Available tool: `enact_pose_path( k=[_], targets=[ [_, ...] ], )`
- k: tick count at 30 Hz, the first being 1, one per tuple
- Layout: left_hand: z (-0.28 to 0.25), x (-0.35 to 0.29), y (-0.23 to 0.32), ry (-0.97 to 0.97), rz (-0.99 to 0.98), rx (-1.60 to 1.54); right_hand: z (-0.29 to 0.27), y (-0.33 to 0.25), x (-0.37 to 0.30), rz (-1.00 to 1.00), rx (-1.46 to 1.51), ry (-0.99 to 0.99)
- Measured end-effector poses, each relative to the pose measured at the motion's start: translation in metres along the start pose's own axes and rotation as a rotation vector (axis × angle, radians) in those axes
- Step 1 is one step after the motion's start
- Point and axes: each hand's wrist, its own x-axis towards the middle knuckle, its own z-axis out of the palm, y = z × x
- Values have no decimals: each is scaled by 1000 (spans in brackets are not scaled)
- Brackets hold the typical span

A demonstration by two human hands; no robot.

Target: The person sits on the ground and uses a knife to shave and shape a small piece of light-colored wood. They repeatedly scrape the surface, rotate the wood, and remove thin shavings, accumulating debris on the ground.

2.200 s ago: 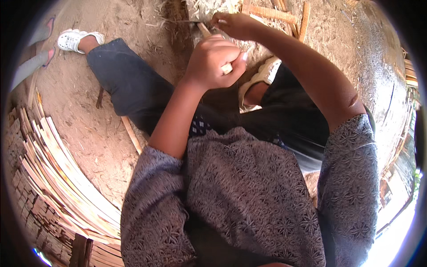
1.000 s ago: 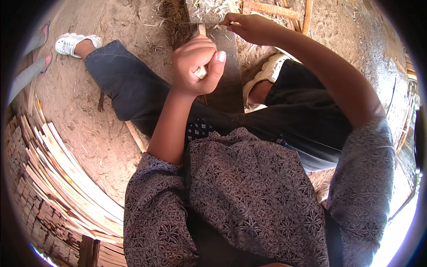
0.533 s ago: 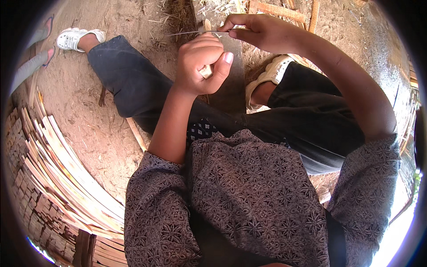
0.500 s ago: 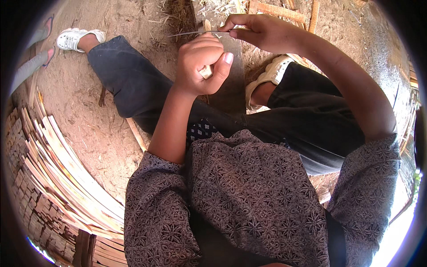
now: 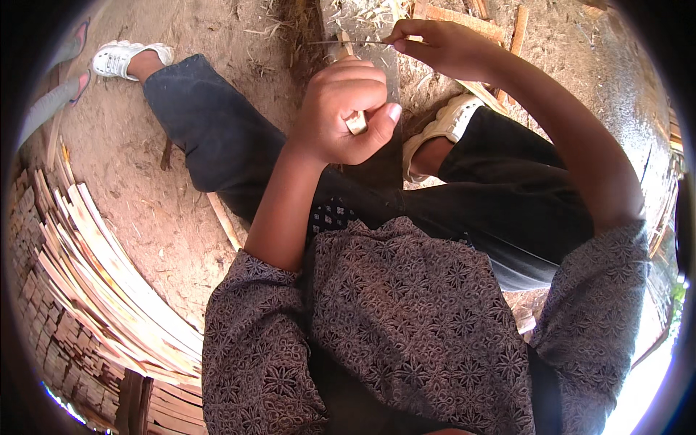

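Shifted slightly right since earlier, the left hand [image 5: 349, 109] is gripping a wooden stick [image 5: 356, 122] pointing near to far; the right hand [image 5: 441, 48], lying right of its far tip, is pinching a thin blade [image 5: 373, 42] that is crossing that tip, contact being unclear.

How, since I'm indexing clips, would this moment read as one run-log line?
left hand: gripping stick | right hand: holding blade | blade: crosses stick in view, contact unclear | shavings: beyond blade
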Motion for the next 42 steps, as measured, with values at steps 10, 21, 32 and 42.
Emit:
enact_pose_path(
  k=[10,21,32,42],
  targets=[
    [18,9,-2,-42,62,27,20,27,30,127,-132,54],
    [8,0,-5,110,34,-6,6,-7,-10,58,56,12],
    [26,6,-5,-102,51,75,27,53,31,38,-51,116],
    [50,3,-7,-541,-5,225,-24,-5,-21,194,-302,32]
  ],
)
